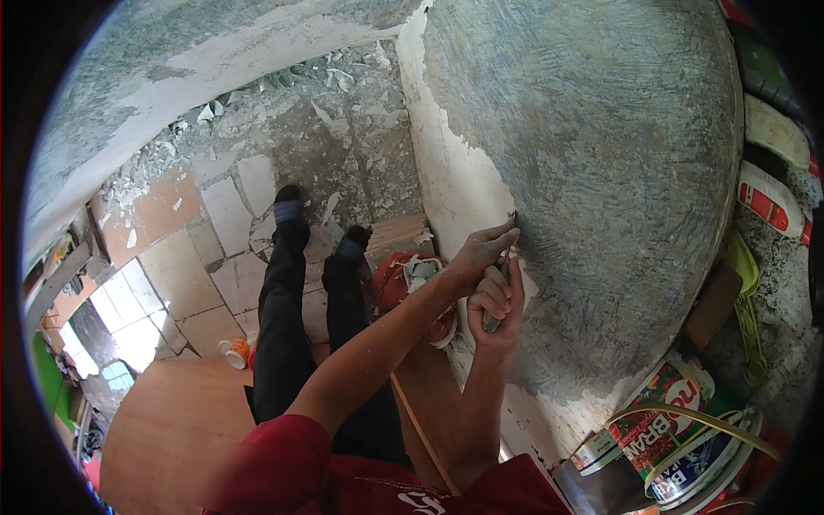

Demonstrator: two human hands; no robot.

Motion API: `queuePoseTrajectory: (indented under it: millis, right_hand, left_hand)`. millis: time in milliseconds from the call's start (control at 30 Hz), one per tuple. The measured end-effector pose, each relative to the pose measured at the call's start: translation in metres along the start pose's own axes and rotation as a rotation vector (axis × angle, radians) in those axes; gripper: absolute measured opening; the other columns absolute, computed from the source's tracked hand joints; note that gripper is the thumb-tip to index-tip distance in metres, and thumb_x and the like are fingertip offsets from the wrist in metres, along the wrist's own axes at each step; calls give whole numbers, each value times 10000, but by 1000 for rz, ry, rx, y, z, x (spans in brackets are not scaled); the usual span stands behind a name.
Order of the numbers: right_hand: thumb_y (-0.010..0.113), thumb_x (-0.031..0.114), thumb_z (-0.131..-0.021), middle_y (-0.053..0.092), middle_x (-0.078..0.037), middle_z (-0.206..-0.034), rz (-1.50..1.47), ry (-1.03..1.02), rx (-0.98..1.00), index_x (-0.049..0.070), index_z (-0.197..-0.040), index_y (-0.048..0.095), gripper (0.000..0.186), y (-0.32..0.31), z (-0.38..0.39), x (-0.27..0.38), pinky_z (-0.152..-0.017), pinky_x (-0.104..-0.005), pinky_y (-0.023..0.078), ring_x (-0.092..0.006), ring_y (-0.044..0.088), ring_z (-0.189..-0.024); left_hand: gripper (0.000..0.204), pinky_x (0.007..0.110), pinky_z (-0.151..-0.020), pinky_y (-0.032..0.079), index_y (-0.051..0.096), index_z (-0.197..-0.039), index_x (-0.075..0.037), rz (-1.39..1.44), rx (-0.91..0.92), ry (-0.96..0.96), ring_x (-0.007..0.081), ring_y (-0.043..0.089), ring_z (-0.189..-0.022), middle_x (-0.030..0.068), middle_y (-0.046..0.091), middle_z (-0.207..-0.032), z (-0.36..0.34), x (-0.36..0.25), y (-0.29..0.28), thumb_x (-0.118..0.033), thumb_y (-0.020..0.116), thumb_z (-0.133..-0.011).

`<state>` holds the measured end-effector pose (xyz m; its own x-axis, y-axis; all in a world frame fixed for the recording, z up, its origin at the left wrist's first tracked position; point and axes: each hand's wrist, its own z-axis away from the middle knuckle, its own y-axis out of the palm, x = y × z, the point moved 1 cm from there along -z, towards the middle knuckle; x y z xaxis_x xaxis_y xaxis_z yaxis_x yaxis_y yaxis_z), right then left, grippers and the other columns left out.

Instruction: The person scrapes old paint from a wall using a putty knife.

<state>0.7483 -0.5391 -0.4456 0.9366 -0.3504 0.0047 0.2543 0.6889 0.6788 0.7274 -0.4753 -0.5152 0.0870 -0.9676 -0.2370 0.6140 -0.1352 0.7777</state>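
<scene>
My right hand (pixel 496 305) is wrapped round the grey handle of a scraper (pixel 491 323), held upright against the wall on my right. My left hand (pixel 483 251) is closed on the tool's upper part, fingers bunched near its tip. The tip meets the ragged border between the mottled blue-grey coating (pixel 584 172) and the exposed white patch (pixel 451 172); its exact contact is partly hidden by my fingers. Beneath my hands, a red container (pixel 390 281) with pale, crumpled material in it stands at the foot of the wall.
I am on a wooden board (pixel 172 429), legs stretched over broken floor tiles (pixel 172 262) scattered with flakes (pixel 339 77). An orange-and-white cup (pixel 236 352) lies beyond the board. At right are paint cans (pixel 661 403), footwear (pixel 764 202) and a yellow-green object (pixel 742 275).
</scene>
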Motion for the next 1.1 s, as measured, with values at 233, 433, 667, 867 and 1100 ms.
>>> queuePoseTrajectory:
  millis: [233, 433, 667, 867, 1100]
  right_hand:
    - [369, 260, -990, 391, -9, -563, 36, -6, 15, -47, -979, 518, 341, 2, 21, 2, -303, -187, 338, -65, 357, -373]
    - [360, 264, -992, 388, -9, -562, 9, -9, -6, -47, -980, 520, 350, 0, -3, -4, -297, -189, 331, -67, 354, -370]
    - [343, 281, -996, 402, 3, -584, 56, 42, 41, 22, -966, 537, 325, 0, 16, 8, -314, -187, 334, -63, 361, -398]
    - [345, 276, -997, 409, -10, -587, 21, 62, 38, -11, -971, 544, 350, -3, -20, 5, -328, -196, 348, -68, 371, -411]
    - [353, 288, -994, 406, -8, -583, 76, 24, 42, -8, -986, 549, 355, -1, 14, 1, -320, -197, 347, -67, 366, -406]
  left_hand:
    - [583, 181, -537, 437, 381, -1366, -42, -29, 15, 7, 24, 497, -602, -24, 579, -859, 8, 12, 7, -316, 589, -895]
    - [642, 191, -548, 398, 329, -1386, -19, 82, 9, 6, 45, 446, -627, -28, 506, -755, 0, -2, -1, -356, 577, -899]
    - [606, 195, -548, 401, 335, -1386, -31, -7, 6, -9, 50, 448, -624, -31, 497, -720, 8, 9, 11, -342, 555, -914]
    - [585, 195, -566, 404, 367, -1367, -12, 6, -16, 0, 47, 441, -624, -11, 534, -817, -14, -9, -8, -344, 544, -918]
    - [607, 195, -606, 423, 335, -1379, -1, -5, 46, -33, 45, 461, -676, 13, 546, -963, 8, 7, 6, -342, 542, -921]
